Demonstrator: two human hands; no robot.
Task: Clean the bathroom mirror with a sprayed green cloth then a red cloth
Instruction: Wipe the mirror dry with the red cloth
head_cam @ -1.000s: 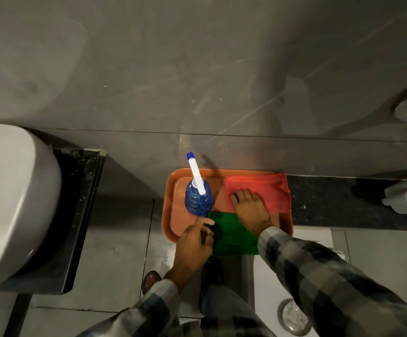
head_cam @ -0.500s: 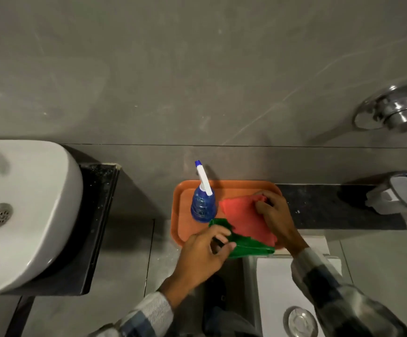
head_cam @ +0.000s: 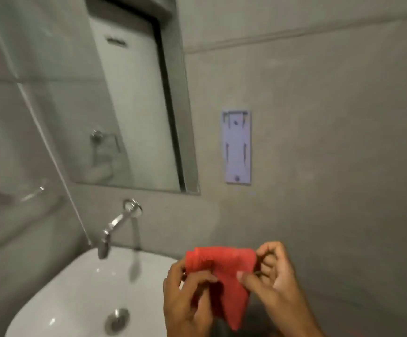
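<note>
Both hands hold the red cloth [head_cam: 229, 276] in front of me, low in the head view. My left hand [head_cam: 187, 302] pinches its left edge. My right hand [head_cam: 275, 278] grips its right top corner, and the cloth hangs down between them. The bathroom mirror [head_cam: 114, 98] is on the wall up and to the left, its lower right corner above the tap. The green cloth, the spray bottle and the tray are out of sight.
A white basin [head_cam: 75, 295] with a metal drain [head_cam: 117, 321] sits at lower left under a chrome wall tap [head_cam: 117, 224]. A pale rectangular bracket [head_cam: 237, 147] is fixed to the grey wall right of the mirror. A glass panel edge [head_cam: 51, 147] runs down the left.
The view swung up from the tray to the mirror wall. My right hand lifted the red cloth off the tray, and my left hand let go of the green cloth and took the red one.
</note>
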